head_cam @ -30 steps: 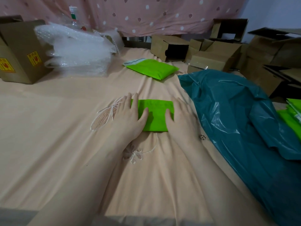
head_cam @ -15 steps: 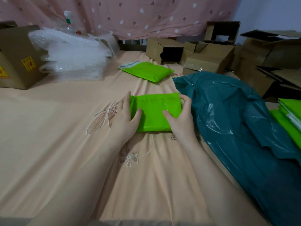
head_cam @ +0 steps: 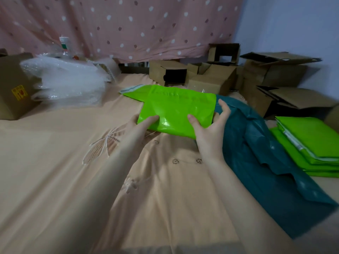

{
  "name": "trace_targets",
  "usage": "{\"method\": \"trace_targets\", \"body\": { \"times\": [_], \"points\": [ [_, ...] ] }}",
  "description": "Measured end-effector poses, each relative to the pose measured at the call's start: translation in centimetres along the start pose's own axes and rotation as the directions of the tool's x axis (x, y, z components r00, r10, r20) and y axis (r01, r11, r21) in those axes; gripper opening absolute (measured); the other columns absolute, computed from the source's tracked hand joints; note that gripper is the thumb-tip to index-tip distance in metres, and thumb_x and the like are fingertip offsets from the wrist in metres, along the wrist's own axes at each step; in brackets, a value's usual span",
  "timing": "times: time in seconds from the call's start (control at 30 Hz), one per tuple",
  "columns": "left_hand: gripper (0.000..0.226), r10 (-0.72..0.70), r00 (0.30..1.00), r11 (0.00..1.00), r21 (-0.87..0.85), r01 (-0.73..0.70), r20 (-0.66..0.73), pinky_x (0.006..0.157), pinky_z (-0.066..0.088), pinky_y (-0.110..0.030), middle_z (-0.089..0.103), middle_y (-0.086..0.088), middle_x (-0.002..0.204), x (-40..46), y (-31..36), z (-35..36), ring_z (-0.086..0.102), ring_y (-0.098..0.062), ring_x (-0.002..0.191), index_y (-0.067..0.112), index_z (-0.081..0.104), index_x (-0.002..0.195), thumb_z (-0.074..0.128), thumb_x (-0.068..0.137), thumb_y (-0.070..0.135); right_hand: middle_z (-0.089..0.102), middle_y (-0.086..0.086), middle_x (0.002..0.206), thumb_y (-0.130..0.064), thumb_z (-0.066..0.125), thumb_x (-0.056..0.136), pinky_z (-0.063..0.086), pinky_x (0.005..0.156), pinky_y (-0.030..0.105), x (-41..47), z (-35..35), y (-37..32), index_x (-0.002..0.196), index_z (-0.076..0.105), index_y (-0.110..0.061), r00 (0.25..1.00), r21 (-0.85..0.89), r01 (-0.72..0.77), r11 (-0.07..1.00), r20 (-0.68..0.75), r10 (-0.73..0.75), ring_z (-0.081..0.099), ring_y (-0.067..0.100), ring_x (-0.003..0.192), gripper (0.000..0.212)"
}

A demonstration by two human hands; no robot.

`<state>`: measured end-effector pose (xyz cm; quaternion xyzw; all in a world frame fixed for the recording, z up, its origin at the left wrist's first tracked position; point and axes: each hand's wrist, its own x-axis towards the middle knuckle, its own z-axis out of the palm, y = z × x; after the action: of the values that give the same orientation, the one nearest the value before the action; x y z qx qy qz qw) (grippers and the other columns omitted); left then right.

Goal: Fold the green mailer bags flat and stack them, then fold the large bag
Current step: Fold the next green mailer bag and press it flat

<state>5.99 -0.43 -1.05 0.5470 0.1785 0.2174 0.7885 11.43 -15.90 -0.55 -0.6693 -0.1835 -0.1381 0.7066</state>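
A folded green mailer bag [head_cam: 176,109] is lifted off the peach bedsheet, held between both hands. My left hand [head_cam: 141,125] grips its left lower corner, thumb on top. My right hand [head_cam: 211,129] grips its right side, thumb on top and fingers behind the edge. Behind it, another green mailer bag [head_cam: 134,92] lies on the sheet, mostly hidden. The large teal bag [head_cam: 266,162] lies crumpled to the right. A stack of flat green mailer bags [head_cam: 310,143] sits at the far right.
A pile of bubble wrap [head_cam: 67,85] and a brown carton [head_cam: 12,92] stand at the back left. Several open cardboard boxes [head_cam: 211,77] crowd the back and right. A pink dotted curtain [head_cam: 128,24] hangs behind.
Both hands went from pressing the folded bag flat on the sheet to gripping its sides and lifting it up and away, toward the right.
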Motion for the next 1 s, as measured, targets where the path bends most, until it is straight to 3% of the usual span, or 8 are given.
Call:
{"method": "trace_targets", "body": {
  "times": [0.17,0.3,0.43,0.57,0.67,0.73,0.9,1.0],
  "points": [
    [0.042,0.075,0.997,0.997,0.010,-0.075,0.032,0.059,0.053,-0.018,0.064,-0.005,0.099,-0.9,0.7,3.7,0.067,-0.006,0.068,0.012,0.048,0.120,0.068,0.082,0.009,0.059,-0.014,0.099,-0.025,0.066,0.086,0.050,0.083,0.030,1.0,-4.4,-1.2,0.138,0.026,-0.026,0.998,0.022,-0.014,1.000,-0.059,0.016,0.060,-0.004,0.086,0.066],
    [0.057,0.080,0.995,0.997,-0.010,-0.080,0.053,0.058,0.051,-0.015,0.058,0.000,0.081,-1.4,0.9,6.6,0.060,0.001,0.056,0.014,0.042,0.130,0.071,0.082,0.015,0.053,-0.017,0.103,-0.018,0.067,0.086,0.045,0.072,0.007,2.7,-8.9,-2.6,0.127,0.040,-0.024,0.997,0.047,-0.007,0.999,-0.075,0.011,0.054,-0.021,0.082,0.050],
    [0.054,0.098,0.993,0.993,-0.067,-0.093,0.070,0.054,0.049,-0.016,0.053,-0.002,0.076,-2.0,0.5,10.7,0.054,0.001,0.045,0.007,0.041,0.130,0.067,0.085,0.019,0.062,0.010,0.113,-0.022,0.071,0.078,0.052,0.082,0.034,3.1,-13.0,-3.2,0.105,0.051,-0.034,1.000,-0.010,-0.001,1.000,-0.015,0.001,0.063,0.018,0.097,0.036],
    [0.044,0.074,0.993,0.995,-0.080,-0.067,0.088,0.068,0.057,-0.027,0.060,-0.005,0.094,-2.9,0.0,15.1,0.062,-0.010,0.061,0.016,0.035,0.129,0.058,0.092,0.025,0.065,0.004,0.101,-0.017,0.071,0.076,0.053,0.080,0.041,2.8,-16.4,-3.2,0.095,0.053,-0.040,0.997,-0.084,0.023,0.996,-0.077,-0.029,0.063,0.019,0.093,0.036],
    [0.066,0.047,0.969,0.994,0.086,-0.070,0.244,0.073,0.057,-0.029,0.060,-0.007,0.098,-4.5,-1.3,18.1,0.062,-0.019,0.074,0.026,0.017,0.144,0.057,0.092,0.022,0.064,-0.001,0.094,-0.017,0.073,0.076,0.053,0.079,0.043,2.9,-19.1,-3.1,0.091,0.056,-0.036,0.983,-0.113,-0.009,0.994,-0.181,-0.012,0.063,0.016,0.088,0.030],
    [0.074,0.035,0.930,0.973,0.202,-0.116,0.366,0.076,0.058,-0.029,0.057,-0.008,0.115,-5.6,-2.4,19.8,0.064,-0.015,0.076,0.033,0.011,0.145,0.059,0.090,0.021,0.065,0.004,0.100,-0.024,0.072,0.073,0.053,0.082,0.048,3.0,-20.9,-3.0,0.091,0.056,-0.036,0.969,-0.120,-0.029,0.992,-0.245,-0.001,0.063,0.022,0.094,0.027],
    [0.049,0.054,0.863,0.896,0.358,-0.264,0.503,0.080,0.055,-0.023,0.048,0.000,0.126,-7.0,-4.4,24.4,0.062,-0.010,0.084,0.028,0.043,0.132,0.063,0.088,0.024,0.064,0.004,0.099,-0.020,0.073,0.080,0.050,0.077,0.032,3.4,-25.5,-2.6,0.102,0.058,-0.020,0.940,-0.212,-0.068,0.975,-0.342,-0.009,0.062,0.020,0.090,0.027],
    [0.044,0.077,0.865,0.863,0.402,-0.307,0.496,0.092,0.051,-0.035,0.051,0.000,0.125,-6.8,-5.4,27.0,0.060,-0.021,0.103,0.029,0.050,0.126,0.066,0.085,0.027,0.061,-0.006,0.085,-0.026,0.070,0.082,0.046,0.067,0.020,3.7,-28.2,-2.1,0.104,0.063,-0.015,0.917,-0.268,-0.106,0.957,-0.398,-0.010,0.057,0.006,0.073,0.025]
  ]
}}
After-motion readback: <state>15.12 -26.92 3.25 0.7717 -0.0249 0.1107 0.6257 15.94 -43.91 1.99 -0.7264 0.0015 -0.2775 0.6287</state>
